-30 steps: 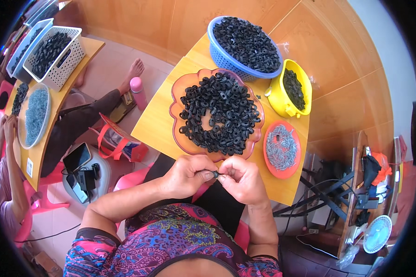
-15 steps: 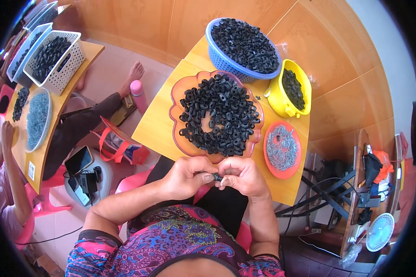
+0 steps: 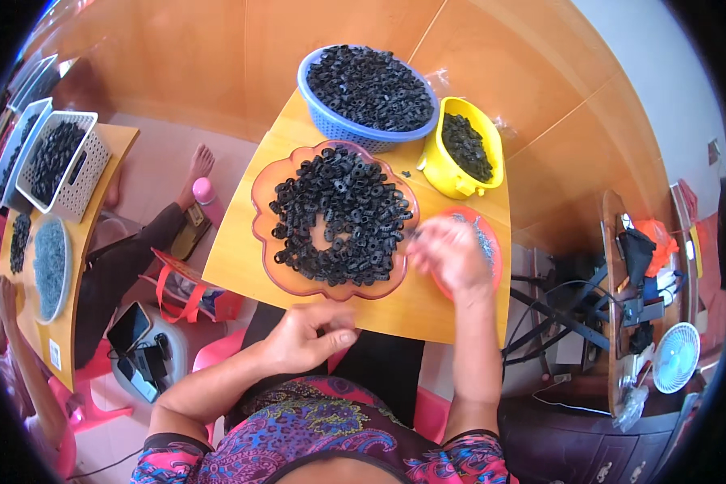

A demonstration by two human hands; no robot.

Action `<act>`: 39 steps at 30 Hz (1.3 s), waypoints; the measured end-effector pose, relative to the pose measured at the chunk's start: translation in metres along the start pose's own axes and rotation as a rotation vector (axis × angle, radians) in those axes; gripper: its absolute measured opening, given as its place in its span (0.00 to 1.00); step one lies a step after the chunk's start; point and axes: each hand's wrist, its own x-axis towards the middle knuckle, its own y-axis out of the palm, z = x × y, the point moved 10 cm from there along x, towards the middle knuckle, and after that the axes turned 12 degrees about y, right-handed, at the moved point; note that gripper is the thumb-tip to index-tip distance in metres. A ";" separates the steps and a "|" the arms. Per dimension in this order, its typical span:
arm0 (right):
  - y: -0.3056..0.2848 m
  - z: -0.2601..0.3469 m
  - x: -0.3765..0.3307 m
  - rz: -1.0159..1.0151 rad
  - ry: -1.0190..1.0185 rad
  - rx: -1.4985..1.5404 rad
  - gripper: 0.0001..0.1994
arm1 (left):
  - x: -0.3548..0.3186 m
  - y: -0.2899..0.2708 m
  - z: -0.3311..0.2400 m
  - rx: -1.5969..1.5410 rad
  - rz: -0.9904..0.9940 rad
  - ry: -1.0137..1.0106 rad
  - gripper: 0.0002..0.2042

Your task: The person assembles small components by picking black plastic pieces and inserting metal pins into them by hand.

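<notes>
My left hand [image 3: 310,337] hovers in front of the table's near edge, fingers curled toward the thumb; what they hold, if anything, is hidden. Farther right, my right hand [image 3: 456,254] is over the table between the scalloped amber tray [image 3: 260,242] and the red plate [image 3: 492,234]. Its fingertips are pinched and smeared by motion, with a dark speck at them too blurred to name. Many small black plastic parts [image 3: 339,194] fill the tray around a bare patch. Small silvery metal pieces [image 3: 484,242] lie on the red plate, partly covered by my right hand.
A blue basket [image 3: 323,117] heaped with black parts and a yellow tub [image 3: 436,165] of similar pieces stand at the table's far side. Leftward, another person's arm [image 3: 28,355] rests by a second table with baskets. A pink bottle [image 3: 205,194] and red bag [image 3: 194,294] lie between.
My hands were together at the near edge over a small piece. Now they are apart: the right has gone forward and right, the left stays near. The view has shifted.
</notes>
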 end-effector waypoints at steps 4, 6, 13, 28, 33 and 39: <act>-0.123 0.059 0.039 -0.228 -0.172 0.348 0.09 | -0.007 0.039 0.017 0.059 0.223 -0.055 0.16; -0.168 0.063 0.045 -0.467 -0.066 0.293 0.13 | -0.007 0.059 0.020 -0.022 0.342 -0.117 0.16; -0.216 0.076 0.031 -0.578 -0.015 -0.061 0.11 | 0.003 0.178 0.005 -0.234 0.786 -0.185 0.19; -0.241 0.095 -0.026 -0.680 0.149 -0.633 0.09 | -0.060 0.326 -0.052 -1.050 1.239 -0.563 0.15; -0.225 0.094 -0.021 -0.609 0.176 -0.743 0.09 | -0.050 0.334 -0.059 -1.099 1.189 -0.528 0.19; -0.195 0.068 -0.018 -0.487 0.238 -0.884 0.10 | -0.075 0.355 -0.050 -0.391 1.736 -0.210 0.24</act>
